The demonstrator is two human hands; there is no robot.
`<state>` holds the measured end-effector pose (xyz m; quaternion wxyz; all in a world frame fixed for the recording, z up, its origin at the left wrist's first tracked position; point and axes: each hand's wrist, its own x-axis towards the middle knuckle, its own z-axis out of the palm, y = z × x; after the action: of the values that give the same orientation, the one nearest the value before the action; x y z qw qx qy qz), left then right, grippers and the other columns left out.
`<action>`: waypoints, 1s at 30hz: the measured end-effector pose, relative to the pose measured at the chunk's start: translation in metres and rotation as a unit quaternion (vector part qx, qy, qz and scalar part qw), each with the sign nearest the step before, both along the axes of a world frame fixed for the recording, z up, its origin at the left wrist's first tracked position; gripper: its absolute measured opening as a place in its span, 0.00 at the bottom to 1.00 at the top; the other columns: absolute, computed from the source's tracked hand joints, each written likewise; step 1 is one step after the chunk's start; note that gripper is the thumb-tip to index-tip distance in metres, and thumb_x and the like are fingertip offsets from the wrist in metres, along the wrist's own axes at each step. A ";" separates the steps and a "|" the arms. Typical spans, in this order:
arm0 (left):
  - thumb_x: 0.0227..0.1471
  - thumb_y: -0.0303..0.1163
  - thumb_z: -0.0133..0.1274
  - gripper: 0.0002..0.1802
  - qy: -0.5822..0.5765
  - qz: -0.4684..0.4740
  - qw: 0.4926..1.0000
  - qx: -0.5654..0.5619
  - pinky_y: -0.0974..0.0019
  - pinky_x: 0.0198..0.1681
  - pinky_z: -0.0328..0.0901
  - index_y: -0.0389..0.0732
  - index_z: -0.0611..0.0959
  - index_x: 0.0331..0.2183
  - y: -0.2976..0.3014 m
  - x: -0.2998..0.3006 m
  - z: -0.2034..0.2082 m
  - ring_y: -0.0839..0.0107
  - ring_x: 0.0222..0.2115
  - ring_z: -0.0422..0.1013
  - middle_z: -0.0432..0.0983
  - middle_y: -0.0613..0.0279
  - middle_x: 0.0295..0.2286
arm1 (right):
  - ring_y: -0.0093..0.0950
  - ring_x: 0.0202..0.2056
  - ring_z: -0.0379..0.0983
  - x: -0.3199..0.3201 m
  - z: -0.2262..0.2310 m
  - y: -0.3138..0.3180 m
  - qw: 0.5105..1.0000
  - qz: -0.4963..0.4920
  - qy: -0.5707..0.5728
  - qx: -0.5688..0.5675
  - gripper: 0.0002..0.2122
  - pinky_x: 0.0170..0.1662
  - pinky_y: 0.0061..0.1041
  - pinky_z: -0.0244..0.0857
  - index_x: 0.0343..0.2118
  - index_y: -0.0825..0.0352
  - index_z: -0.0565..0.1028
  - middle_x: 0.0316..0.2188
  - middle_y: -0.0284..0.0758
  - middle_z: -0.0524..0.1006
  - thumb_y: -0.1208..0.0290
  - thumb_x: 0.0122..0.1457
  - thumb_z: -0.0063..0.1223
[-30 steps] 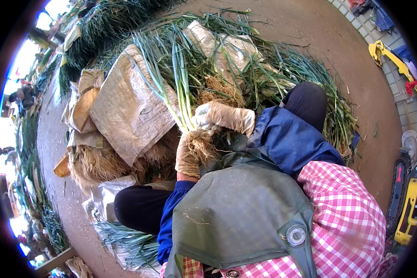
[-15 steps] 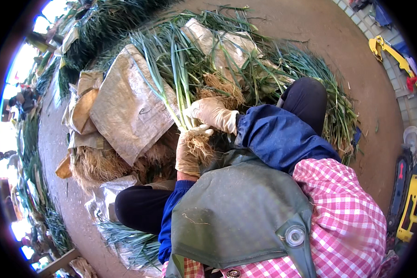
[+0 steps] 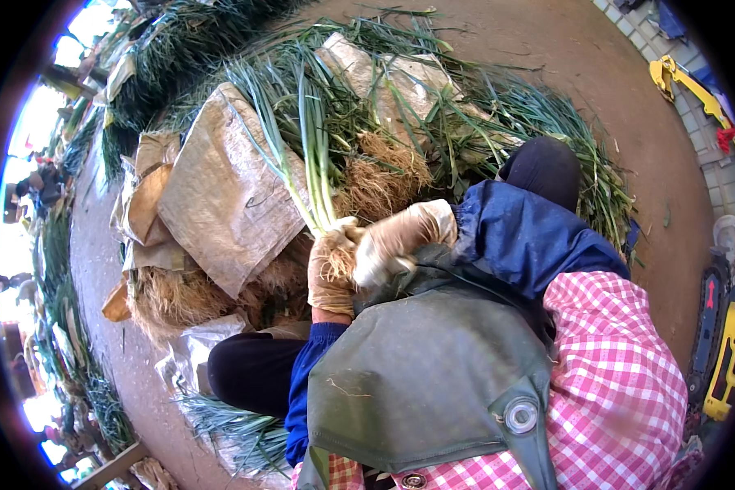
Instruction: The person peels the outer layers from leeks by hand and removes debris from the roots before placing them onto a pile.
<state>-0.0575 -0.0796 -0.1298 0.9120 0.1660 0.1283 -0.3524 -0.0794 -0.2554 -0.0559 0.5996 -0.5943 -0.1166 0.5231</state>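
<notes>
Beyond the dull-green rubbery apron (image 3: 433,351), the beige-gloved left hand (image 3: 323,261) clasps slender green-white stalks (image 3: 325,194) by their bases; how the beige-gloved right hand (image 3: 385,247) grips, we cannot tell. We judge the stalks light, bruisable, best held there.

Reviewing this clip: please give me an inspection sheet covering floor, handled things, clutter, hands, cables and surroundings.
Surface: brown floor with scattered plant bits.
Handled things: bunch of green onions, leaves pointing away from the person, roots nearer.
Clutter: tan sack beside a heap of roots; onion pile near the right knee.
Hands: both gloved; left hand holds the bunch near its roots; right hand beside it, blurred, grip unclear.
Cables: nothing seen.
Surroundings: more leafy heaps; yellow jointed object at right.
</notes>
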 end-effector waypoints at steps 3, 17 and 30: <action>0.54 0.28 0.47 0.11 -0.029 0.117 0.984 0.128 0.63 0.29 0.66 0.30 0.74 0.37 0.002 0.004 0.053 0.68 0.22 0.66 0.70 0.60 0.25 | 0.22 0.23 0.69 0.004 0.001 -0.007 0.976 0.148 -0.054 -0.153 0.12 0.25 0.22 0.62 0.29 0.66 0.76 0.23 0.30 0.75 0.61 0.53 0.57; 0.54 0.30 0.50 0.09 -0.182 0.149 0.970 -0.065 0.70 0.23 0.61 0.37 0.73 0.37 0.070 0.019 0.071 0.72 0.23 0.65 0.69 0.62 0.25 | 0.42 0.28 0.73 0.111 -0.073 0.076 0.715 -0.279 -0.556 -0.320 0.07 0.30 0.36 0.66 0.29 0.66 0.70 0.22 0.42 0.74 0.68 0.52 0.48; 0.54 0.30 0.50 0.09 -0.137 0.192 0.972 -0.005 0.69 0.24 0.62 0.37 0.73 0.37 0.081 0.012 0.055 0.71 0.24 0.66 0.69 0.62 0.26 | 0.40 0.27 0.74 0.123 -0.123 0.131 0.745 -0.306 -0.549 -0.222 0.05 0.28 0.34 0.67 0.32 0.62 0.73 0.24 0.39 0.74 0.69 0.54 0.49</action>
<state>-0.0453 0.0016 -0.0745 0.9723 0.1805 0.0304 -0.1450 0.0441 -0.1242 -0.1793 0.4109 -0.8992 -0.1176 -0.0943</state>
